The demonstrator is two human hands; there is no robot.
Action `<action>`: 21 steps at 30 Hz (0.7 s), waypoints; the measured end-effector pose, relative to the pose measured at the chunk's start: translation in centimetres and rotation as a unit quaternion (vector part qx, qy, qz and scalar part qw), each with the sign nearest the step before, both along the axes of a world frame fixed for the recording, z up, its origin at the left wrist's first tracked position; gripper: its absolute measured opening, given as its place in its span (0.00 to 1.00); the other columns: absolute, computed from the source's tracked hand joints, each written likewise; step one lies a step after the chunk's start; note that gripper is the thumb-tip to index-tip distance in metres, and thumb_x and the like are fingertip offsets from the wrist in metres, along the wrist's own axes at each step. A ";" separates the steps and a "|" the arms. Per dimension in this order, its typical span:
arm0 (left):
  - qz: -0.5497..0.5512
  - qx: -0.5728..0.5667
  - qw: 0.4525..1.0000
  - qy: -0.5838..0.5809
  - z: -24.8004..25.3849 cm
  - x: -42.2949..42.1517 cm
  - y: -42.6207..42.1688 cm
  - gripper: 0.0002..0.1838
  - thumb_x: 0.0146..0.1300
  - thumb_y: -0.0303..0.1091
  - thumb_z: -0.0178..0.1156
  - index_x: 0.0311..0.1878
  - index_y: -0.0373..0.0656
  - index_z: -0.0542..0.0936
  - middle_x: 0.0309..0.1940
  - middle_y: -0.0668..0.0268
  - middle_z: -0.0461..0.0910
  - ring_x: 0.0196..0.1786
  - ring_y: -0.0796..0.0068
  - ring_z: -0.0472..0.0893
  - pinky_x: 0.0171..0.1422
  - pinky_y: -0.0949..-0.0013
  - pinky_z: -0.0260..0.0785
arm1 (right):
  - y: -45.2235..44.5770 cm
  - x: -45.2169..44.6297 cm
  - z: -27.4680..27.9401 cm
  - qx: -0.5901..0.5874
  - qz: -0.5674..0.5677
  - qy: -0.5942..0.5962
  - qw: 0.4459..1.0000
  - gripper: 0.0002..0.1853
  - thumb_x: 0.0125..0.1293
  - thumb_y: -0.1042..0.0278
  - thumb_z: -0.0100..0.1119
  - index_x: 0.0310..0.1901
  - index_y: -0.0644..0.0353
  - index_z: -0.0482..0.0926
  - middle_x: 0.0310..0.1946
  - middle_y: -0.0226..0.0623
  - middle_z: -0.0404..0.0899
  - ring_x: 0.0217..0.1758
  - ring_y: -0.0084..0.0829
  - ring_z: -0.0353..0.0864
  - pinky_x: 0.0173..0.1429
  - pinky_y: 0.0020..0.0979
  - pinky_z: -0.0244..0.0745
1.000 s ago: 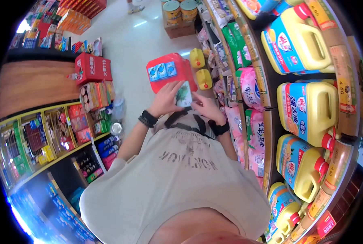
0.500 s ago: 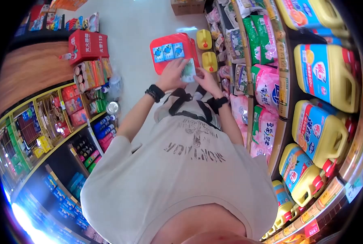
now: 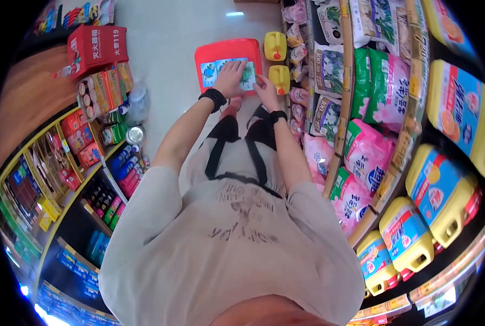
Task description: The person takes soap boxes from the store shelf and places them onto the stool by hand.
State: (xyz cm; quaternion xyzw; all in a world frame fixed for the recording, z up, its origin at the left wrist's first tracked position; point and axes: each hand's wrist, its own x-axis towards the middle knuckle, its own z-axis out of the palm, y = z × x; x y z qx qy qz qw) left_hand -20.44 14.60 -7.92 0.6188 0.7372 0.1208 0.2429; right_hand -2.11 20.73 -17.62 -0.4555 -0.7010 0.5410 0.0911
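A green-and-white packet (image 3: 247, 77) lies between my two hands, over the near right part of a red stool-like box (image 3: 203, 54). My left hand (image 3: 230, 77) rests across the packet's left side, its fingers on the packet and partly over the blue packs. My right hand (image 3: 266, 91) pinches the packet's right edge. Blue-and-white packs (image 3: 208, 74) lie on the red top, left of the packet and partly hidden by my left hand.
Two yellow jugs (image 3: 275, 45) stand on the floor right of the red box. Shelves on the right hold pink bags (image 3: 368, 152) and large yellow bottles (image 3: 443, 187). To the left are a red fire box (image 3: 97, 48) and a yellow-edged shelf (image 3: 63, 209) of goods.
The packet has moved away from my body, onto the red box beside the blue packs. Both arms have stretched forward, and my body leans further over.
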 end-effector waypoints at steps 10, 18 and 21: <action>-0.115 -0.057 0.986 0.110 -6.1 -1.7 3.9 0.45 0.45 0.39 0.71 0.66 0.32 0.65 0.58 0.48 0.72 0.66 0.52 0.69 0.75 0.55 0.54 | -0.1 -2.4 -3.8 -0.154 -0.125 0.010 0.980 0.24 0.62 0.71 0.63 0.60 0.67 0.72 0.53 0.52 0.79 0.56 0.42 0.79 0.60 0.37 0.73; -0.104 -0.050 0.982 0.149 -9.9 -1.6 2.9 0.48 0.44 0.40 0.75 0.68 0.34 0.62 0.61 0.47 0.69 0.67 0.49 0.67 0.75 0.54 0.54 | -0.9 -3.4 -1.6 -0.157 -0.088 0.002 0.984 0.25 0.66 0.73 0.56 0.64 0.67 0.68 0.59 0.52 0.75 0.64 0.47 0.74 0.67 0.38 0.68; -0.097 -0.052 0.982 0.156 -9.7 -1.4 2.5 0.50 0.44 0.43 0.75 0.69 0.35 0.61 0.62 0.48 0.68 0.68 0.50 0.66 0.75 0.52 0.54 | -0.3 -4.1 1.3 -0.187 -0.085 0.016 0.979 0.24 0.65 0.74 0.55 0.63 0.65 0.68 0.59 0.53 0.74 0.65 0.48 0.73 0.67 0.38 0.68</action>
